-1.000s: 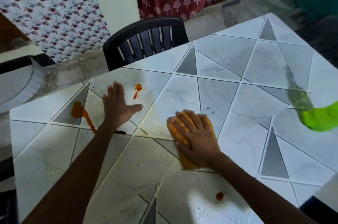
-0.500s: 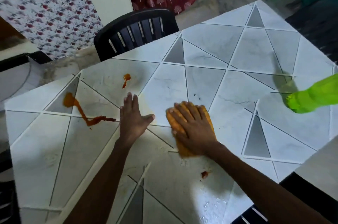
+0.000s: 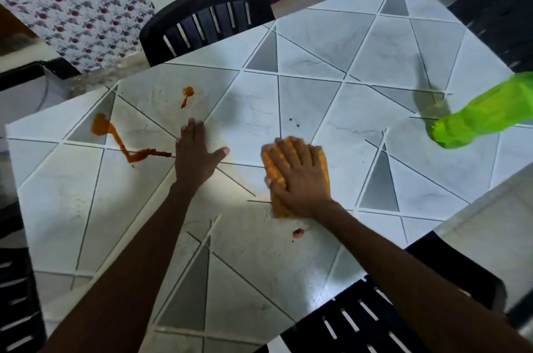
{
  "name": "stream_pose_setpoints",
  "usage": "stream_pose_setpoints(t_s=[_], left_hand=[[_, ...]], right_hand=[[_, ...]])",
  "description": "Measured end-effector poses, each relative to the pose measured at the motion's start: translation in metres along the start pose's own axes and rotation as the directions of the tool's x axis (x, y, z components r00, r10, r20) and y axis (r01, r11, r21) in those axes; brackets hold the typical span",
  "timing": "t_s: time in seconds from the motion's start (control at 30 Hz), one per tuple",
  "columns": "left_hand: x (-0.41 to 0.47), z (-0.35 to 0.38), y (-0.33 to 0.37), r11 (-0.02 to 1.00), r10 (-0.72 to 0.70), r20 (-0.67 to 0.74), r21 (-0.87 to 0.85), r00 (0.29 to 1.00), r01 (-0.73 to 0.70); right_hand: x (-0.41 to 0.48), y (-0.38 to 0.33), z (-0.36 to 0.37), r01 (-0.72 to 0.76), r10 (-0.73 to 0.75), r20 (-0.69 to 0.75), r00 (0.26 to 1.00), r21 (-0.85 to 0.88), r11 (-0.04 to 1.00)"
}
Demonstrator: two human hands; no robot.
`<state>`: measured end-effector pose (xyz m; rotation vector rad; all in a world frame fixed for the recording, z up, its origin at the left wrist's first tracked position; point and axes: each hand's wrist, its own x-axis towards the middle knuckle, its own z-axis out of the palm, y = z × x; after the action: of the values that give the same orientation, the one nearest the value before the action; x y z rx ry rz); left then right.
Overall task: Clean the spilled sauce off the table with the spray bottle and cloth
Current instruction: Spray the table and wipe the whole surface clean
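An orange cloth lies on the marble-patterned table, and my right hand presses flat on it with straight fingers. My left hand rests flat on the tabletop to the left of the cloth, fingers straight. Orange sauce streaks across the table's left part, its thin tail ending just left of my left hand. A smaller sauce blot sits farther back, and a small reddish drop lies near my right wrist. The green spray bottle stands at the right.
A black plastic chair stands at the table's far side, another black chair at the near right edge. Wet droplets glisten on the near part of the table. Patterned curtains hang behind.
My left hand slid from the sauce streak toward the cloth, uncovering the streak's tail. My right hand stays pressed on the cloth. The view shifted.
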<state>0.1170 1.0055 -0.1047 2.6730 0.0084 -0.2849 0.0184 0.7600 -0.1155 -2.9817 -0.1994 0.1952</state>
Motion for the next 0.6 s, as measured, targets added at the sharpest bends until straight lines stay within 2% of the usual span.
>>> stream_pose_setpoints(t_s=[0.07, 0.13, 0.2, 0.27, 0.33, 0.4, 0.47, 0.53, 0.6], left_hand=[[-0.014, 0.005, 0.002, 1.000, -0.022, -0.065, -0.007, 0.998, 0.022], [-0.032, 0.014, 0.003, 1.000, -0.018, -0.091, 0.000, 0.996, 0.019], [-0.050, 0.024, 0.003, 1.000, -0.005, -0.061, 0.016, 0.998, 0.006], [-0.063, 0.033, 0.003, 0.999, 0.021, -0.042, 0.032, 0.999, -0.019], [-0.070, 0.038, 0.004, 0.998, 0.041, -0.046, 0.050, 0.998, -0.038], [-0.073, 0.040, 0.008, 0.996, 0.051, -0.045, 0.074, 0.998, -0.047], [-0.075, 0.041, 0.010, 0.995, 0.037, -0.035, 0.093, 0.999, -0.034], [-0.077, 0.039, 0.011, 0.995, 0.025, -0.024, 0.096, 0.999, -0.022], [-0.081, 0.037, 0.009, 0.996, 0.033, -0.016, 0.089, 0.999, -0.032]], right_hand=[[-0.040, 0.000, 0.000, 0.140, -0.140, 0.053, 0.989, 0.001, 0.990], [-0.076, 0.024, -0.002, 0.183, -0.183, 0.066, 0.981, -0.005, 0.983], [-0.094, 0.065, -0.008, 0.074, -0.073, 0.052, 0.996, -0.026, 0.997], [-0.086, 0.102, -0.014, -0.127, 0.127, 0.044, 0.991, -0.005, 0.992], [-0.058, 0.111, -0.017, -0.307, 0.307, 0.015, 0.952, 0.042, 0.951], [-0.033, 0.090, -0.015, -0.365, 0.366, -0.008, 0.931, 0.047, 0.930], [-0.032, 0.055, -0.007, -0.258, 0.258, -0.005, 0.966, 0.021, 0.966], [-0.062, 0.021, 0.001, -0.041, 0.041, -0.003, 0.999, 0.010, 0.999], [-0.105, 0.005, 0.002, 0.146, -0.146, 0.058, 0.988, 0.001, 0.989]])
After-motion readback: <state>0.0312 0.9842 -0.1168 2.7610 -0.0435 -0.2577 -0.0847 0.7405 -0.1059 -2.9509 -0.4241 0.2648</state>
